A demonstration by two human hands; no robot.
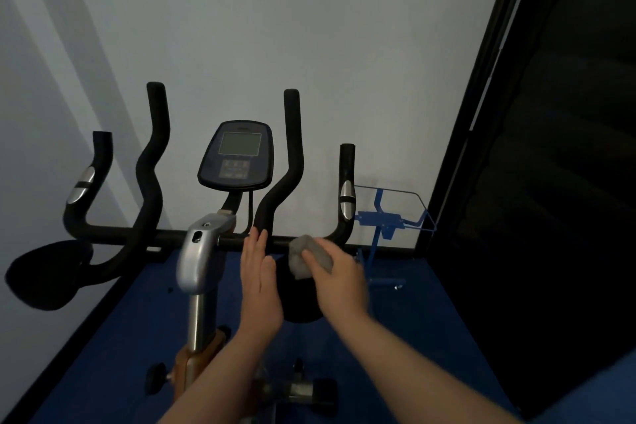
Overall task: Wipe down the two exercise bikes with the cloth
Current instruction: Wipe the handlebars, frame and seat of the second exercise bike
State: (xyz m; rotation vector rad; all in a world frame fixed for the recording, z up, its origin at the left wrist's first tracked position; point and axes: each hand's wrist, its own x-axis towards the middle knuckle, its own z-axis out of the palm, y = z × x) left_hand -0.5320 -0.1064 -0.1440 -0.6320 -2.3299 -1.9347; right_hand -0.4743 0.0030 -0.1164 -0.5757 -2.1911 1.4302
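Cloth on the handlebar crossbar, right of the stem.

Right hand gripped a bunched grey cloth, pressing it on the exercise bike crossbar at about 3 o'clock from the console. Left hand flat, fingers straight and together, fingertips seemingly touching the bar just beside; contact was hard to confirm. To do this stroke well: probably wrap the cloth round the tube, slide outward toward the right grip, steady the frame with the free hand. Only one bike was in view.

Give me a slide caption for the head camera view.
Right hand presses grey cloth on bike handlebar.
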